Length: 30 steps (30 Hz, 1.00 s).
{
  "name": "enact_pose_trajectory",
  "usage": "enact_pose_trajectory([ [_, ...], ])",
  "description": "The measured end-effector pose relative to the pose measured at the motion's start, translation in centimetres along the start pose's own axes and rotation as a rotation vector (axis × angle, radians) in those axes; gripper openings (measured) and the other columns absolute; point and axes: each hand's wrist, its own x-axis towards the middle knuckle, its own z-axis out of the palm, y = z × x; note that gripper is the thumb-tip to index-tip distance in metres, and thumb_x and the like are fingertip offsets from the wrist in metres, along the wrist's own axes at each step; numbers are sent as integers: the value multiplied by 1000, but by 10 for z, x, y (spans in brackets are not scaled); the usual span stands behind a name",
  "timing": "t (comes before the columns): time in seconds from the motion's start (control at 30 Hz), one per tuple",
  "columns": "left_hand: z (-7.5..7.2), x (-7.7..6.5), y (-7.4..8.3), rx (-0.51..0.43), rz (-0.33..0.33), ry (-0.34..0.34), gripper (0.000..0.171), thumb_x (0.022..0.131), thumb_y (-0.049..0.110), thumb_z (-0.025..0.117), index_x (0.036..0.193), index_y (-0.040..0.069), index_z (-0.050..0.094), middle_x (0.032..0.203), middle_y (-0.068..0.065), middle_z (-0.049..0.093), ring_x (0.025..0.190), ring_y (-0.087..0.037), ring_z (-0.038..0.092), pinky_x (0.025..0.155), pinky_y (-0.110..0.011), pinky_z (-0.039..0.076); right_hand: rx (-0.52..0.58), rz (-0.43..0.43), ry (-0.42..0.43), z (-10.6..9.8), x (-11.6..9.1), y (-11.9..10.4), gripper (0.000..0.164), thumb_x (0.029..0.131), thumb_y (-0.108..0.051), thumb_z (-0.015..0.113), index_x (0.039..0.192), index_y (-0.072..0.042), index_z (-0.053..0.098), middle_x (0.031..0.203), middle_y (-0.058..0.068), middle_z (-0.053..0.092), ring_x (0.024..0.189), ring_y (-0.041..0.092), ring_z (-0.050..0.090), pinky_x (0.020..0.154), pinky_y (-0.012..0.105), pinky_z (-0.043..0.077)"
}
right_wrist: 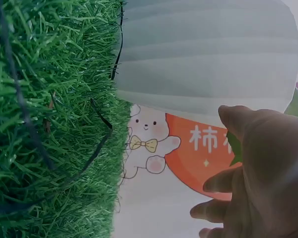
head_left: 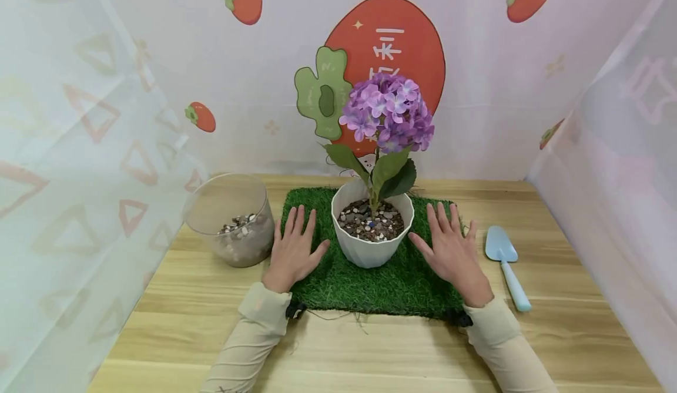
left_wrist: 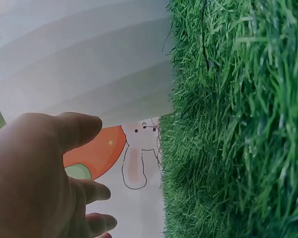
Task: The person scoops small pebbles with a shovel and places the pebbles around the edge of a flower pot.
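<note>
A white fluted pot (head_left: 365,252) stands upright on a green artificial grass mat (head_left: 370,293). Out of its pebble-topped soil (head_left: 370,222) rises a purple hydrangea (head_left: 388,114) with green leaves. To the pot's left, my left hand (head_left: 296,252) is spread with straight fingers and holds nothing. On the other side, my right hand (head_left: 452,252) is spread likewise, its thumb nearest the pot. Both wrist views show the pot's ribbed wall (left_wrist: 89,64) beside each hand; whether the thumbs touch it I cannot tell.
A clear round container (head_left: 238,246) with pebbles in it stands left of the mat, close to my left hand. A light blue hand trowel (head_left: 508,264) lies on the wooden table (head_left: 370,358) at the right. Printed cloth (head_left: 502,117) hangs behind and at both sides.
</note>
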Motion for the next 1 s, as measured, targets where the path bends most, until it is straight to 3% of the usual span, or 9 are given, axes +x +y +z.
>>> enact_pose_trajectory([
  [0.1, -3, 0, 0, -1, 17, -26, 76, 96, 56, 44, 156, 20, 14, 165, -7, 2, 154, -28, 2, 122, -61, 5, 12, 7, -14, -1, 0, -3, 85, 93, -71, 27, 157, -20, 1, 164, 16, 11, 151, 40, -2, 111, 77, 1],
  [0.2, -7, 0, 1, -7, 55, -6, 71, 96, 46, 51, 154, 14, 25, 164, -11, 13, 152, -32, 13, 121, -62, 14, 26, 6, -3, -5, 2, -4, 85, 94, -68, 32, 157, -18, 5, 163, 18, 15, 151, 42, 4, 112, 75, 9],
  [0.4, -20, -3, 6, -49, 143, 77, 60, 97, 35, 50, 147, 4, 37, 152, -16, 37, 140, -35, 37, 115, -57, 32, 22, -50, 129, -17, 1, 0, 78, 94, -49, 55, 150, 0, 29, 146, 28, 42, 134, 47, 39, 107, 65, 36],
  [0.57, -49, -7, 7, -185, 185, 90, 54, 100, 27, 47, 147, 3, 35, 147, -15, 41, 135, -32, 42, 112, -49, 41, 5, -82, 229, -32, -2, 9, 67, 90, -37, 64, 134, 11, 48, 125, 33, 56, 114, 49, 53, 96, 61, 47],
  [0.77, -94, -23, 10, -309, 206, 117, 58, 98, 29, 53, 149, 9, 34, 151, -11, 39, 139, -31, 39, 116, -51, 36, 44, 10, 169, -56, -13, 23, 64, 92, -37, 61, 134, 11, 48, 126, 34, 52, 107, 50, 55, 82, 63, 51],
  [0.93, -126, -36, 4, -339, 276, 209, 61, 95, 25, 58, 149, 10, 34, 150, -14, 42, 135, -35, 44, 114, -55, 36, 55, 77, 152, -62, -26, 43, 61, 94, -36, 58, 131, 11, 49, 128, 37, 50, 112, 55, 49, 85, 69, 46],
  [1.0, -134, -41, -2, -345, 310, 256, 61, 94, 21, 59, 149, 8, 35, 148, -16, 44, 126, -35, 52, 108, -54, 44, 46, 92, 179, -61, -33, 53, 58, 93, -34, 60, 128, 12, 52, 124, 38, 52, 109, 56, 50, 81, 69, 47],
])
